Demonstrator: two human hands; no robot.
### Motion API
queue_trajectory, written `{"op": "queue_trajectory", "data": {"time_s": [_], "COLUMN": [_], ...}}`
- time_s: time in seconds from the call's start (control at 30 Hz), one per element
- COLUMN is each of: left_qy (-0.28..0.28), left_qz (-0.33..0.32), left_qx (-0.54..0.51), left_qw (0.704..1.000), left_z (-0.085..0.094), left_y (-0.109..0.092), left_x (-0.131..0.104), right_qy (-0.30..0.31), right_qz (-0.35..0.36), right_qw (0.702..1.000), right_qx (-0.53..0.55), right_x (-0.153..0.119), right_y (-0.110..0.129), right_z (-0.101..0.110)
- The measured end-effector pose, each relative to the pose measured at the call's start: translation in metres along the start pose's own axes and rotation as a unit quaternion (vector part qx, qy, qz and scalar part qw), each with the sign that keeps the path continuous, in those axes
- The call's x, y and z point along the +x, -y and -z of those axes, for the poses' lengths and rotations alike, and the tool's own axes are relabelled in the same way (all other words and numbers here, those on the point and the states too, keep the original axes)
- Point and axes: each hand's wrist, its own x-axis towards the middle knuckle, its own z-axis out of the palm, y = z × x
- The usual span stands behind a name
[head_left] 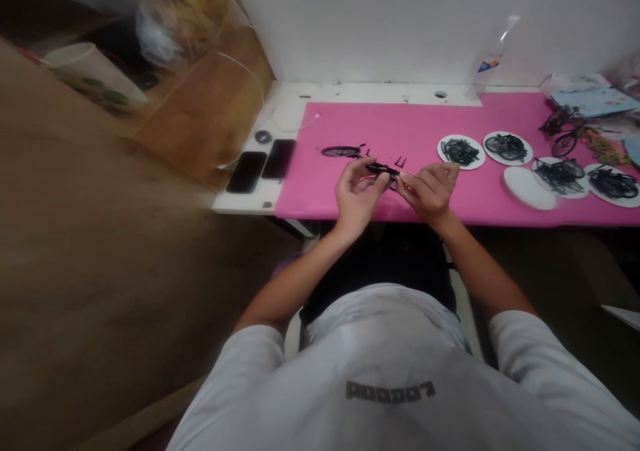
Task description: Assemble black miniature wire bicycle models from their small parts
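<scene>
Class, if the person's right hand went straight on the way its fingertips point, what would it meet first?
The right hand would probably meet the dark part first, then the left hand holding it; exact depth is unclear.

There is one left hand (356, 196) and one right hand (431, 192), with two phones (247, 172), four plates (481, 155) of black parts (459, 152), one oval dish (530, 188), one clear bottle (489, 65), one pink mat (370, 121) and one desk (245, 202). The heaped parts cannot be counted.
</scene>
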Motion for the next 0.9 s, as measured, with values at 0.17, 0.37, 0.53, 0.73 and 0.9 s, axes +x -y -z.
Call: {"op": "queue_trajectory", "data": {"time_s": [0.17,0.37,0.53,0.73,0.9], "left_qy": [0.004,0.024,0.022,0.019,0.027], "left_qz": [-0.010,0.003,0.004,0.004,-0.012], "left_qx": [-0.008,-0.004,-0.007,-0.014,-0.005], "left_qw": [1.000,1.000,1.000,1.000,1.000], "left_z": [0.004,0.007,0.006,0.004,0.007], "left_y": [0.000,0.003,0.001,-0.001,0.001], "left_x": [0.003,0.005,0.004,0.003,0.006], "right_qy": [0.012,0.050,0.080,0.082,0.065], "right_qz": [0.014,0.023,0.026,0.039,0.057], "right_qw": [1.000,0.998,0.996,0.995,0.995], "right_qx": [0.009,0.021,0.029,0.038,0.057], "right_x": [0.000,0.007,0.012,0.012,0.007], "right_y": [-0.002,-0.003,-0.002,-0.005,-0.008], "right_z": [0.000,0.005,0.009,0.009,0.004]}}
